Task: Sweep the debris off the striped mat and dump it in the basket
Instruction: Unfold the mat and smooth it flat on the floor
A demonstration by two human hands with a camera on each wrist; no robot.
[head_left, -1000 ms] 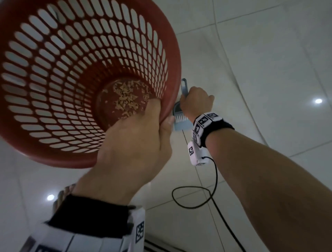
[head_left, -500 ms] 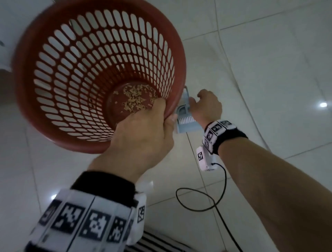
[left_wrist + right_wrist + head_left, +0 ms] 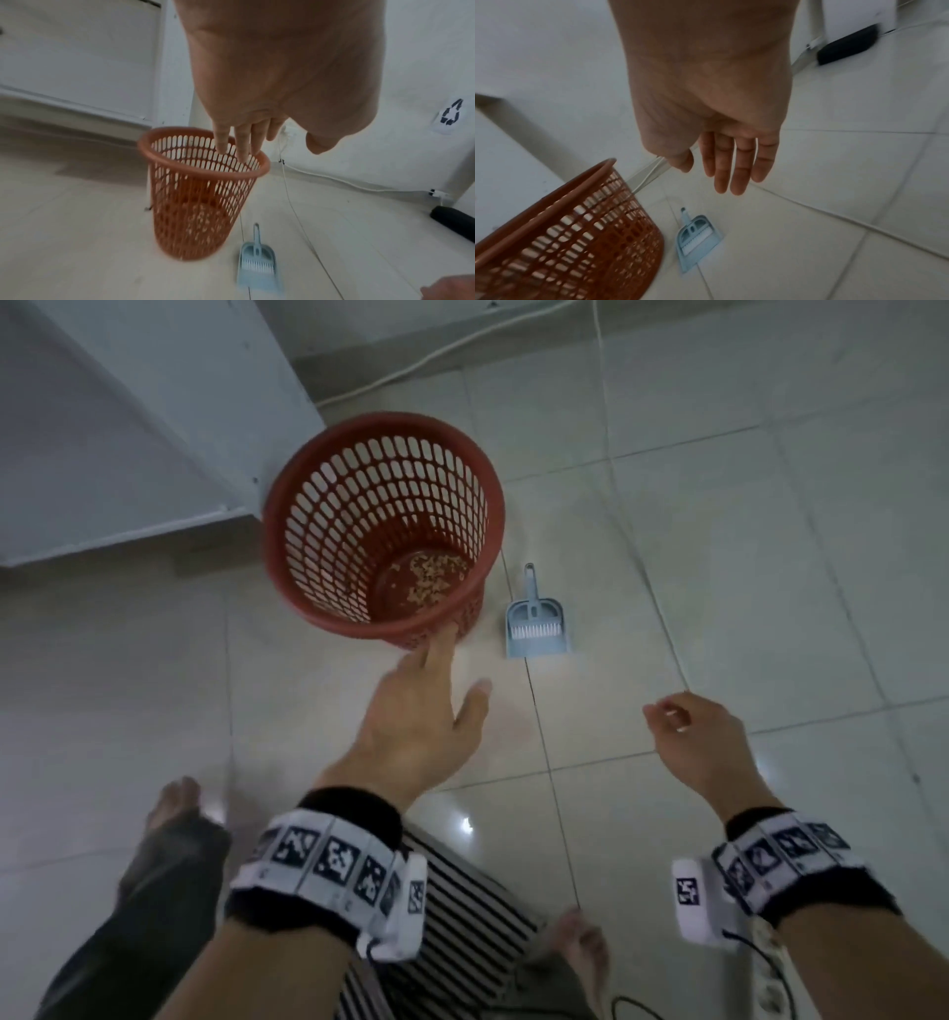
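The basket point(image 3: 382, 526) stands on the floor, debris point(image 3: 429, 577) inside, just beyond the left hand point(image 3: 421, 726) with its straight, empty fingers point(image 3: 222, 140); the right hand point(image 3: 703, 742) hangs relaxed, empty.

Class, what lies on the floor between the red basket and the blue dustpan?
Only bare tile floor separates basket and dustpan, per the head view.

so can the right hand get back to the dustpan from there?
Probably yes. The right hand hangs open and empty above the floor, and the dustpan lies flat beside the basket, handle pointing away, with only bare tile between them.
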